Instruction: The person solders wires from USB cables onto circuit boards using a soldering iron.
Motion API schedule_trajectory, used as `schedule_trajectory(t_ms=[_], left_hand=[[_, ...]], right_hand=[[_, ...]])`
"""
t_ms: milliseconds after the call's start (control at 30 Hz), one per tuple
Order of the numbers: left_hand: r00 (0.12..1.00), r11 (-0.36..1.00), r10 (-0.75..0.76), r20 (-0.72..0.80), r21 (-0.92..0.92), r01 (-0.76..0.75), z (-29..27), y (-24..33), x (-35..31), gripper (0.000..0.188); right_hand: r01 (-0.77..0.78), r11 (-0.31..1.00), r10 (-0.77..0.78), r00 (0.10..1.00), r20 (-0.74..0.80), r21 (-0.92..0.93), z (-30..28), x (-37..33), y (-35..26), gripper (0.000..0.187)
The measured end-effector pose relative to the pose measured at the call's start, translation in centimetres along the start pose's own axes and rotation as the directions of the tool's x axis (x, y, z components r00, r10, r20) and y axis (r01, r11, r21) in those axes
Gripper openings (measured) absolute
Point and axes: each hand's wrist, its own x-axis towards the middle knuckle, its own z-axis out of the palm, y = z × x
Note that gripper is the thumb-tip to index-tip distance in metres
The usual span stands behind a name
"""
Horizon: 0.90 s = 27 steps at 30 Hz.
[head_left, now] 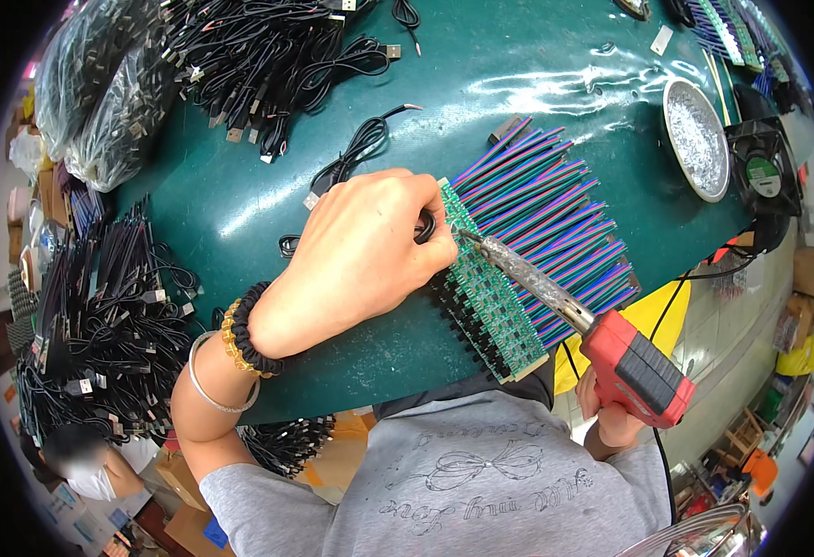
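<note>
My left hand pinches the end of a black cable at the upper left part of a green circuit board panel. The fingertips hide the cable's bare end. In my right hand is a red and black soldering gun, its long metal barrel slanting up and left. The tip meets the board beside my left fingers; whether it touches the cable cannot be seen. Rows of blue, red, green and black wires fan out from the panel's right side. Black parts line its left edge.
Loose black USB cables lie beyond my left hand. Bigger cable heaps sit at the far left and left edge, near clear plastic bags. At the right are a metal dish of silvery bits and a black fan.
</note>
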Motion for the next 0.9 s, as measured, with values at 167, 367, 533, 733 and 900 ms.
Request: schedule_trajectory(t_ms=[167, 367, 533, 733, 900], left_hand=[[1.000, 1.000, 0.000, 0.003, 0.007, 0.000, -0.1, 0.1, 0.1, 0.015], [1.000, 1.000, -0.002, -0.010, 0.005, 0.002, -0.3, 0.1, -0.1, 0.016], [1.000, 1.000, -0.015, 0.019, 0.010, 0.015, 0.0, 0.0, -0.1, 0.015], [0.982, 0.994, 0.106, -0.158, 0.013, -0.105, 0.4, 1.0, -2.4, 0.018], [0.857, 0.958, 0.220, -0.467, 0.269, -0.099, -1.8, -2.2, -0.9, 0.024]], right_hand=[[0.042, 0.998, -0.044, 0.998, 0.042, 0.055, -0.7, -0.7, 1.1, 0.030], [0.048, 0.996, -0.043, 0.997, -0.067, 0.073, 0.1, -0.3, 1.1, 0.008], [0.066, 0.790, -0.036, 0.997, -0.061, 0.609, 2.0, 2.8, -3.4, 0.083], [0.078, 0.774, -0.055, 0.997, -0.057, 0.628, 1.6, 3.1, -3.2, 0.084], [0.106, 0.752, -0.040, 0.993, -0.115, 0.650, 1.5, 2.8, -2.2, 0.081]])
